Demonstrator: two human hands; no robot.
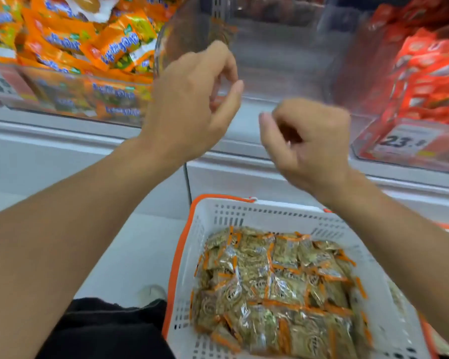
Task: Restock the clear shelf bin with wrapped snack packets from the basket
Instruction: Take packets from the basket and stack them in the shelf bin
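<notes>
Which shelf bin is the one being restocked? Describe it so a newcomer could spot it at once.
Start at the white shelf running above the white basket. Three bins sit along it; take the clear bin in the middle, behind both raised hands. Unlike the orange-packet bin to its left and the red-packet bin to its right, it looks almost empty.

Orange packets (70,45) left, red packs (430,79) (price-tagged) right.
</notes>
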